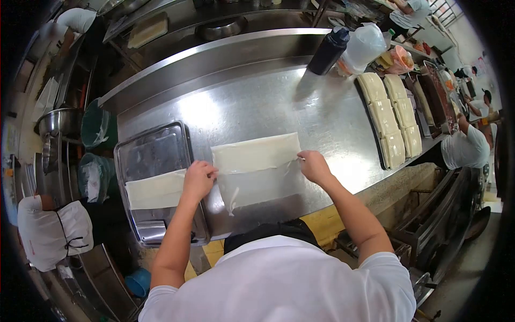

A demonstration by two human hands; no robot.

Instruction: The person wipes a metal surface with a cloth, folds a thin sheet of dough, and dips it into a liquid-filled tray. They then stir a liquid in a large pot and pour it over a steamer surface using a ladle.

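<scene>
A pale, flat dough sheet (257,154) lies on the steel table (257,104), with a thin translucent sheet (263,188) spread along its near side. My left hand (200,178) pinches the left edge where the two meet, and my right hand (314,165) pinches the right edge. Left of them, a metal tray (153,150) holds another pale dough strip (155,190) and a metal scraper (151,231). My left forearm passes over the tray's right side and hides part of the strip's right end.
At the right stands a dark tray (370,121) of pale dough pieces (384,117). A dark bottle (329,51) and a clear plastic jug (363,45) are at the back. Green bins (97,129) are left of the table. Other people work at both sides.
</scene>
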